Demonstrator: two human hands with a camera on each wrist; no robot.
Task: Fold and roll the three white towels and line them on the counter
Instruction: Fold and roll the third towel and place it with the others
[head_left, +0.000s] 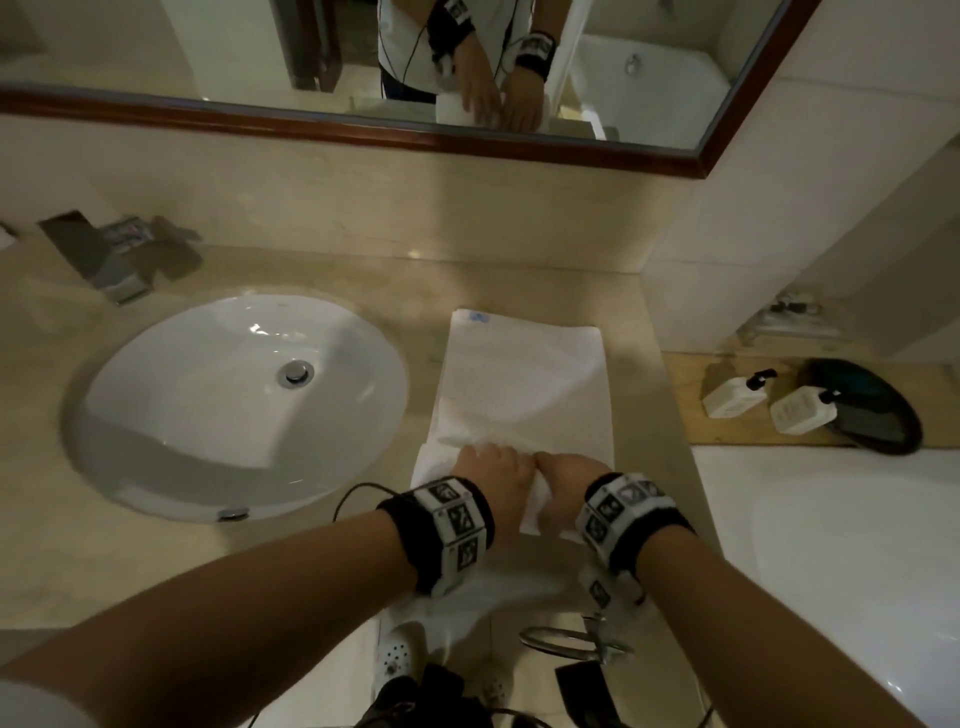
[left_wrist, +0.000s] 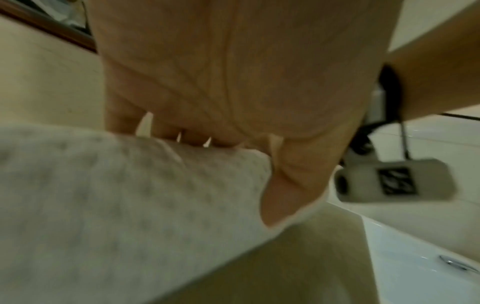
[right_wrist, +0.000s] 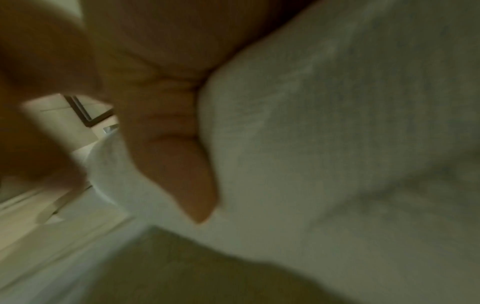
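One white towel (head_left: 524, 384) lies folded into a long strip on the beige counter (head_left: 311, 561), right of the sink. Its near end is rolled up into a thick roll. My left hand (head_left: 493, 473) and right hand (head_left: 569, 478) sit side by side on that roll, fingers curled over its top. In the left wrist view the fingers wrap the towel roll (left_wrist: 116, 195) and the thumb (left_wrist: 285, 195) presses its near side. The right wrist view shows my thumb (right_wrist: 187, 164) against the towel (right_wrist: 337, 144). I see no other loose towel on the counter.
The oval white sink (head_left: 156, 467) fills the counter's left half, with the faucet (head_left: 119, 254) behind it. A mirror (head_left: 363, 52) hangs above. To the right lie the bathtub (head_left: 831, 571) and two white pump bottles (head_left: 732, 395). A metal ring (head_left: 566, 642) hangs below the counter edge.
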